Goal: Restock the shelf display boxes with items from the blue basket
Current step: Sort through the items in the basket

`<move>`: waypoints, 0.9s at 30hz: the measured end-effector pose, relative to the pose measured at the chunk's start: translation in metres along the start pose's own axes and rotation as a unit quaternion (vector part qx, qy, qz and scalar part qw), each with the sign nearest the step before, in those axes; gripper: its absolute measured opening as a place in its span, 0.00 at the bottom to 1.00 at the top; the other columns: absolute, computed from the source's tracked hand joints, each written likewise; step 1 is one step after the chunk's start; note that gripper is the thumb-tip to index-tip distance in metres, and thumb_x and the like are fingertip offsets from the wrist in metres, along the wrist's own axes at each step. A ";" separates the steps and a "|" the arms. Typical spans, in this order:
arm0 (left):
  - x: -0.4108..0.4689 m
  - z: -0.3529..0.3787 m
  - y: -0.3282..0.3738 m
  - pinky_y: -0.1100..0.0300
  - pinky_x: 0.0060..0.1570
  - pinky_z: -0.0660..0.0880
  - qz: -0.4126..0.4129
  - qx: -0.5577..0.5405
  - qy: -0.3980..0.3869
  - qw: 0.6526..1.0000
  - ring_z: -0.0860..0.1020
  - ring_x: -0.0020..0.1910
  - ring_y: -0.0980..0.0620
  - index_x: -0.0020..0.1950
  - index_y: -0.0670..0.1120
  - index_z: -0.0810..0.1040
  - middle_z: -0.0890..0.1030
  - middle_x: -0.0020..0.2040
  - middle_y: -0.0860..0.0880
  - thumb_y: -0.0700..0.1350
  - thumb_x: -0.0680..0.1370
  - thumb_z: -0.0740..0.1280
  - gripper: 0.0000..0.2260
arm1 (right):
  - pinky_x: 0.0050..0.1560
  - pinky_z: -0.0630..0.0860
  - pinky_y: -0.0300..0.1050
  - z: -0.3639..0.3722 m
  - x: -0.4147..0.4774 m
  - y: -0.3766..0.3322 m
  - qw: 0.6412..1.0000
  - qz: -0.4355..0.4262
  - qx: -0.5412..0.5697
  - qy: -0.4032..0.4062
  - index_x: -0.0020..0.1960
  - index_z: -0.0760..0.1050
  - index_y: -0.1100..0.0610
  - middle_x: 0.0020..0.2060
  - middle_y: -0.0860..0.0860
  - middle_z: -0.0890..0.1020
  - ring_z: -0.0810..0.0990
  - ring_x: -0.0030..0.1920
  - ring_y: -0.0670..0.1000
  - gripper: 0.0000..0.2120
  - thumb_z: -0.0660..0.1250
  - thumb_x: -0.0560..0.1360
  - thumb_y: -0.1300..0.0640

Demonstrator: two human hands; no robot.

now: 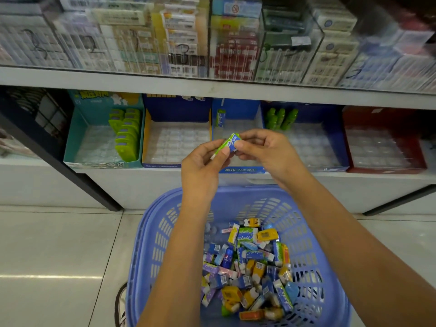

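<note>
Both hands hold one green-and-blue eraser pack in the air in front of the lower shelf. My left hand pinches its lower end and my right hand pinches its upper end. Behind it stands a blue display box with one matching green pack upright at its back left. Below my arms sits the blue basket, holding several small packs in blue, yellow, green and purple.
On the shelf stand a teal box with green items, a yellow-edged blue box, a blue box with green bottles, and a red box. A glass case of packets sits above. A shoe is beside the basket.
</note>
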State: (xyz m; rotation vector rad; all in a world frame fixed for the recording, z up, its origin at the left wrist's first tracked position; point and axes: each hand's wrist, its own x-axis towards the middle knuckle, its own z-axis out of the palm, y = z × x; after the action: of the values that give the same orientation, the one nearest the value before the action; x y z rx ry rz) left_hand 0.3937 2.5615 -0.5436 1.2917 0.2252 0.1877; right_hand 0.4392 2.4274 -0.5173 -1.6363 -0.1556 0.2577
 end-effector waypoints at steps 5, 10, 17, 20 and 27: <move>0.006 0.015 -0.005 0.67 0.55 0.75 0.042 0.136 0.002 0.990 0.79 0.54 0.53 0.66 0.42 0.74 0.80 0.58 0.45 0.39 0.80 0.63 0.15 | 0.40 0.80 0.36 -0.019 0.020 -0.003 0.996 -0.040 -0.009 0.083 0.46 0.78 0.58 0.39 0.53 0.83 0.83 0.35 0.45 0.06 0.70 0.72 0.66; 0.007 0.025 -0.023 0.61 0.64 0.66 0.072 0.517 -0.158 0.838 0.68 0.70 0.47 0.74 0.44 0.63 0.66 0.74 0.45 0.46 0.82 0.58 0.21 | 0.48 0.62 0.27 -0.030 0.090 0.002 0.917 -0.110 -0.311 0.225 0.54 0.76 0.62 0.50 0.57 0.81 0.77 0.55 0.54 0.12 0.67 0.76 0.54; 0.003 0.014 -0.041 0.61 0.74 0.47 0.132 0.627 -0.213 0.738 0.50 0.78 0.49 0.78 0.42 0.52 0.53 0.79 0.46 0.47 0.82 0.58 0.27 | 0.61 0.67 0.36 -0.014 0.126 0.020 0.939 -0.116 -0.294 0.137 0.59 0.74 0.68 0.57 0.62 0.79 0.75 0.61 0.58 0.15 0.66 0.77 0.58; 0.005 0.013 -0.044 0.61 0.74 0.47 0.141 0.623 -0.214 0.739 0.50 0.78 0.49 0.78 0.42 0.51 0.53 0.78 0.46 0.47 0.81 0.59 0.28 | 0.66 0.67 0.46 -0.016 0.134 0.018 0.932 -0.122 -0.318 0.126 0.61 0.73 0.66 0.59 0.61 0.78 0.74 0.63 0.58 0.18 0.66 0.77 0.55; 0.005 0.011 -0.048 0.61 0.75 0.45 0.153 0.618 -0.211 0.742 0.49 0.78 0.50 0.78 0.43 0.51 0.52 0.79 0.46 0.47 0.81 0.59 0.28 | 0.61 0.66 0.40 -0.010 0.146 0.023 0.903 -0.121 -0.405 0.079 0.61 0.74 0.61 0.58 0.57 0.79 0.74 0.62 0.56 0.17 0.64 0.78 0.51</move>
State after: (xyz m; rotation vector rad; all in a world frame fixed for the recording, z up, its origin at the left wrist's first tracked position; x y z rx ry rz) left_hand 0.4021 2.5394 -0.5876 2.6692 -0.3488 -0.0161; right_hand 0.5809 2.4526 -0.5500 -2.4274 -0.3758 -0.1657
